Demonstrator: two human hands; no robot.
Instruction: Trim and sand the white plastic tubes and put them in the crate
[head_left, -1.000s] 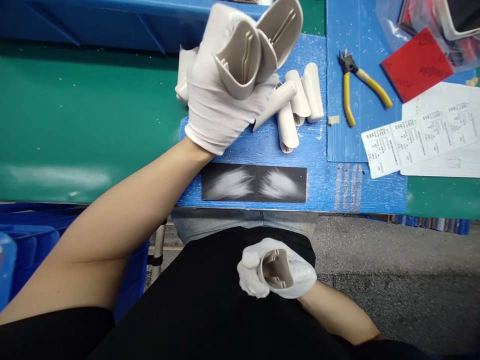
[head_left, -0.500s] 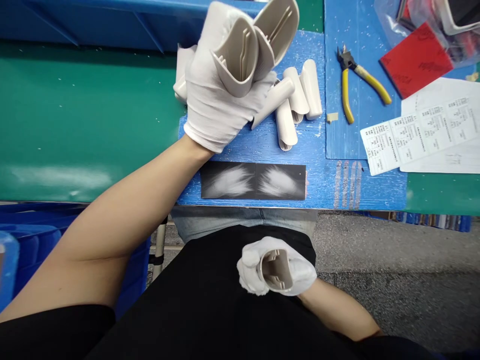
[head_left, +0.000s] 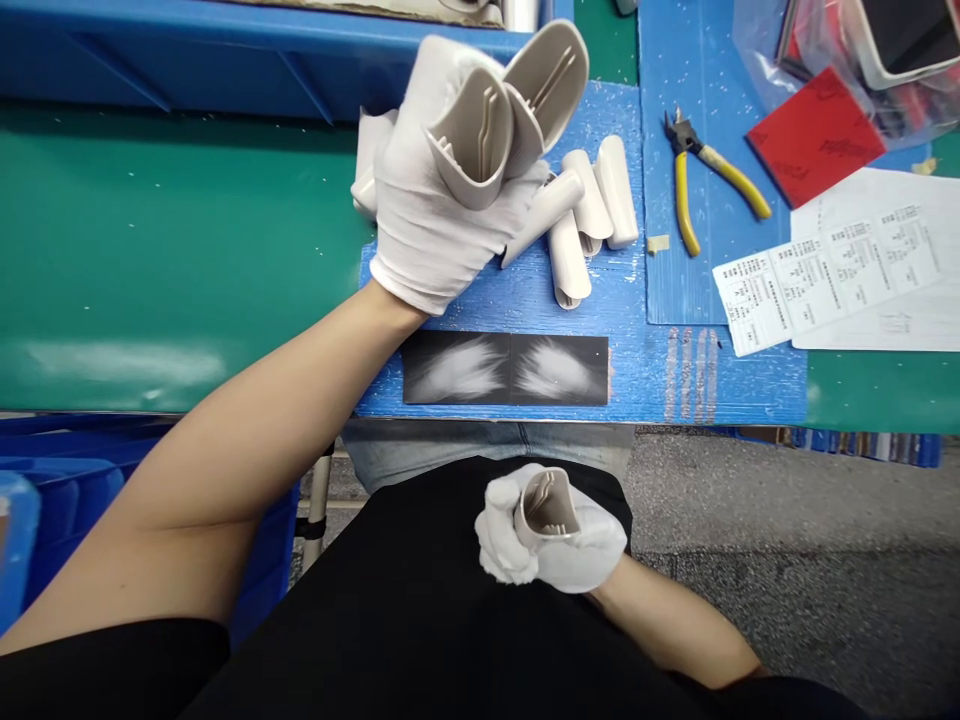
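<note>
White-gloved, my left hand [head_left: 442,200] is closed around several hollow off-white plastic shells [head_left: 476,140], their open ends and inner ribs facing up. It is raised over the back of the blue board. My right hand [head_left: 574,545], also gloved in white, grips one similar plastic shell [head_left: 550,503] close to my black shirt, below the table edge. More off-white shells [head_left: 568,262] lie on the blue board just right of my left hand, and others [head_left: 371,155] show partly behind it. Two black sheets with white dusty smears [head_left: 510,370] lie side by side near the front edge.
Yellow-handled cutters [head_left: 686,180] lie on a blue sheet at the right. Beside them are a red square [head_left: 814,135], a printed label strip [head_left: 825,280] and white paper [head_left: 900,335]. A blue bin [head_left: 187,60] stands along the back left of the green table [head_left: 112,250].
The shell in my right hand has turned, and its opening now sits slightly higher. My left hand keeps its shells; the table and bin appear slightly lower in view.
</note>
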